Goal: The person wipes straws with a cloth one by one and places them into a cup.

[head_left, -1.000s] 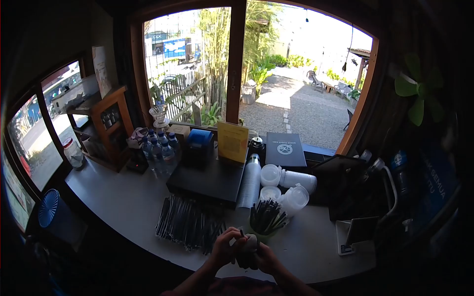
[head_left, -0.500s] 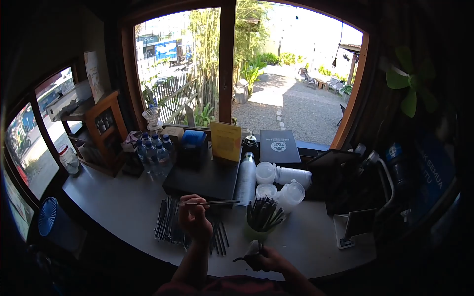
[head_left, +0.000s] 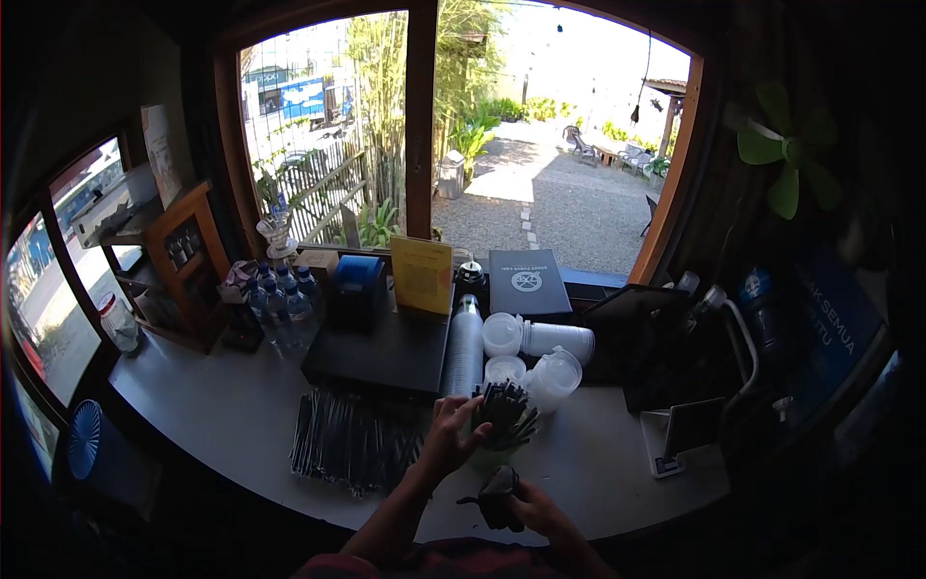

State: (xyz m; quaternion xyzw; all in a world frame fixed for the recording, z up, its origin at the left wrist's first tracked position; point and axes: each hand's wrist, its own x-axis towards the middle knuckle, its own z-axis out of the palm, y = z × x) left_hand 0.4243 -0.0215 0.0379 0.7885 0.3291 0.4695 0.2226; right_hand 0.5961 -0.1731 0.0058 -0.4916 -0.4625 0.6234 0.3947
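The black straws [head_left: 508,410] stand in a green cup [head_left: 495,457], just R of the L hand [head_left: 453,432]. That hand is half open, thumb out, fingers by the straws; can't tell if it's got any. The R hand [head_left: 538,507] is curled on a dark cloth [head_left: 499,494], just below the cup. The cloth's folds are too dark to see well. A straw pile [head_left: 338,442] lies on the counter [head_left: 598,454], w/ the L arm [head_left: 403,507] btwn it & the cup. Clear cups [head_left: 465,349] & a plastic tub [head_left: 556,378] are behind.
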